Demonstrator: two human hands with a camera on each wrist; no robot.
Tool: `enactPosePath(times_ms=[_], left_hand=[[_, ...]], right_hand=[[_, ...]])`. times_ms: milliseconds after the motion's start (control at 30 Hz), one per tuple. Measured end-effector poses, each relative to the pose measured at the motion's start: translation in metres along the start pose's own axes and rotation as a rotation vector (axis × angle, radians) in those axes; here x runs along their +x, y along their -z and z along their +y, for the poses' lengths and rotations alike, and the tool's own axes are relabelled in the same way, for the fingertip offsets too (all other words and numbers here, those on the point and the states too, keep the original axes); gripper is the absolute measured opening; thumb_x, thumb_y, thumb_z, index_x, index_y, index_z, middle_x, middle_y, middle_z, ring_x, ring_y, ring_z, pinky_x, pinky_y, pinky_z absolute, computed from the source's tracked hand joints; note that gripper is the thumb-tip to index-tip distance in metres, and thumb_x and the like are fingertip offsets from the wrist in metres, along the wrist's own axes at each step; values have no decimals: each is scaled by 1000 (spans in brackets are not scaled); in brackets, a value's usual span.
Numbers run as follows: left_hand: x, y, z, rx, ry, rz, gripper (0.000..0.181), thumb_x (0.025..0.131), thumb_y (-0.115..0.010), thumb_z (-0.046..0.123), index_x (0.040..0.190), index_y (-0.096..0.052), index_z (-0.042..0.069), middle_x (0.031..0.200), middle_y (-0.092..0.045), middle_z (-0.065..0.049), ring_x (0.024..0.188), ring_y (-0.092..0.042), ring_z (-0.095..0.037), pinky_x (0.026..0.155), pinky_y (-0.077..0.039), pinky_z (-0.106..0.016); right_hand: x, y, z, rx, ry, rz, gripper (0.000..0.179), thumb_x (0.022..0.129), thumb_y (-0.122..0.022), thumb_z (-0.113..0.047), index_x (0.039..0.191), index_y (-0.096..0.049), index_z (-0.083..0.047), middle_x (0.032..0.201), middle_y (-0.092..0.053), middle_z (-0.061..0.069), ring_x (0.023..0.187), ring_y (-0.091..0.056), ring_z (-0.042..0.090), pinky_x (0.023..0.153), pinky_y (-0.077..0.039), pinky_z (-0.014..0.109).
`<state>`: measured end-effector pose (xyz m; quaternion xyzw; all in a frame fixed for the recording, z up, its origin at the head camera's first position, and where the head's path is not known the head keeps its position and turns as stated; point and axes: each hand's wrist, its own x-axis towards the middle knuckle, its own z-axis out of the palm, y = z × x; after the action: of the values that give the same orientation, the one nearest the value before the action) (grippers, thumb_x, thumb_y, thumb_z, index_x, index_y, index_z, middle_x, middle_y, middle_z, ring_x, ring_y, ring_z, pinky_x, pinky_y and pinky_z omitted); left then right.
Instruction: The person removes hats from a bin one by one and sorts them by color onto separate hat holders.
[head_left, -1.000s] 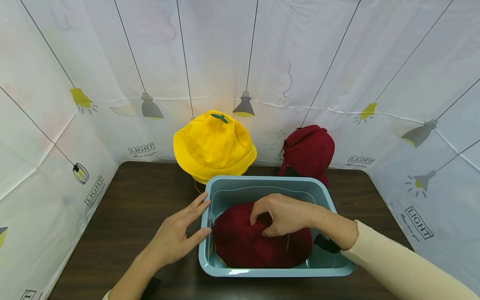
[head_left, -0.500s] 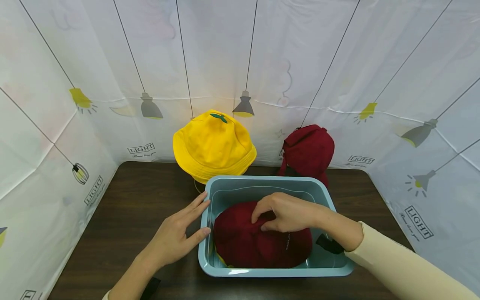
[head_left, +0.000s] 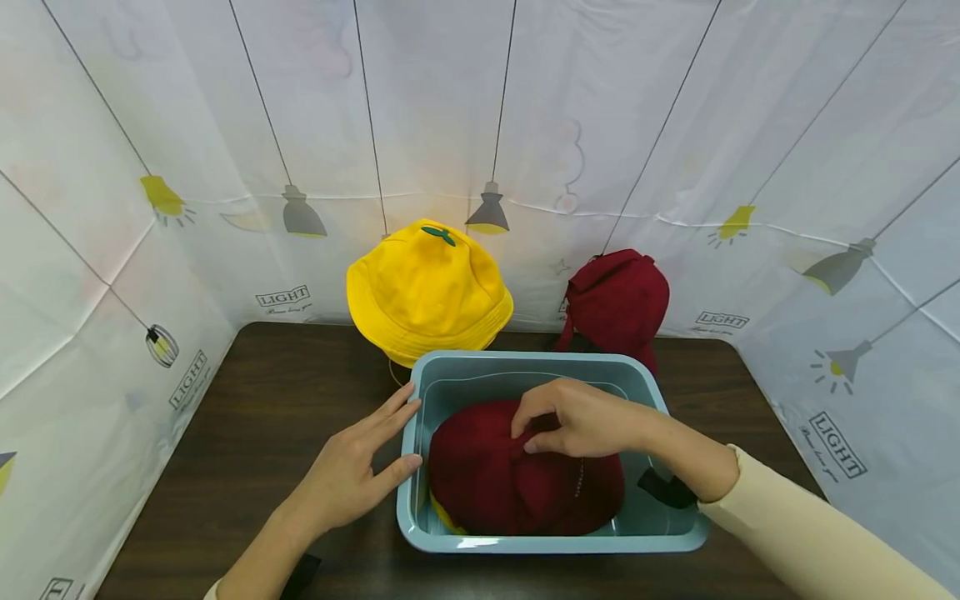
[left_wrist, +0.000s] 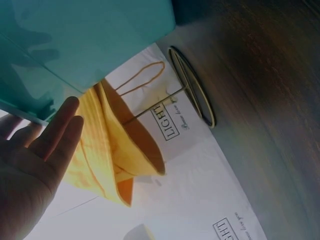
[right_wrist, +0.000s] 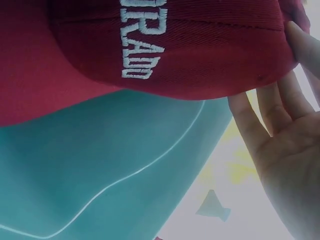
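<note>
A dark red baseball cap [head_left: 480,475] with white lettering lies in a light blue plastic bin [head_left: 555,546]. My right hand [head_left: 585,417] pinches the top of its crown. The right wrist view shows the crown [right_wrist: 215,60] hanging from the fingers above the bin's inner wall, with the letters sideways. Under the cap's left edge, a strip of something yellow [head_left: 444,512] shows; most of it is hidden. My left hand [head_left: 352,471] has its fingers extended and touches the bin's left rim.
Behind the bin, a yellow bucket hat [head_left: 427,292] with a green leaf sits on a wire stand [left_wrist: 160,103]. Another dark red cap [head_left: 622,300] is at the back right, partly covered by the bin. A dark wooden table [head_left: 247,400] bears everything, with printed white curtains around it.
My right hand has moved slightly up and right, drawing the cap's crown up into a peak. More of the yellow strip shows. The left hand stays on the rim.
</note>
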<state>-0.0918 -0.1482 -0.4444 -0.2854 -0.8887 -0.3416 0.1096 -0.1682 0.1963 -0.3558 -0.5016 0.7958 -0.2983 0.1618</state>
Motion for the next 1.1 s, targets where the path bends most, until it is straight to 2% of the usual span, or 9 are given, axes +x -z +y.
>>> enactPosePath(times_ms=[333, 700, 933, 1100], left_hand=[[-1, -1, 0, -8, 2, -2, 65, 101, -69, 36, 158, -49, 12, 169, -34, 2, 145, -49, -26, 107, -50, -54], [0, -1, 1, -25, 5, -4, 65, 101, -69, 35, 158, -48, 12, 169, -34, 3, 145, -49, -26, 107, -50, -54], [1, -2, 0, -30, -20, 0, 65, 101, -70, 32, 158, -48, 10, 169, -35, 0, 144, -50, -28, 105, -51, -55], [0, -2, 0, -44, -13, 6, 65, 101, -70, 31, 158, -47, 11, 170, -33, 1, 145, -49, -27, 107, -50, -55]], right_hand=[[-7, 12, -8, 10, -20, 30, 18, 94, -79, -9, 109, -76, -20, 98, -72, -11, 87, -62, 7, 78, -59, 29], [-13, 28, -18, 10, -28, 86, 15, 95, -77, -9, 107, -75, -19, 99, -73, -6, 89, -62, 10, 77, -59, 32], [-21, 38, -26, 10, -34, 122, 14, 96, -77, -10, 108, -75, -18, 100, -73, -9, 90, -64, 12, 74, -60, 31], [-26, 48, -35, 16, -45, 157, 18, 95, -78, -7, 108, -74, -19, 101, -72, -9, 92, -64, 12, 75, -61, 32]])
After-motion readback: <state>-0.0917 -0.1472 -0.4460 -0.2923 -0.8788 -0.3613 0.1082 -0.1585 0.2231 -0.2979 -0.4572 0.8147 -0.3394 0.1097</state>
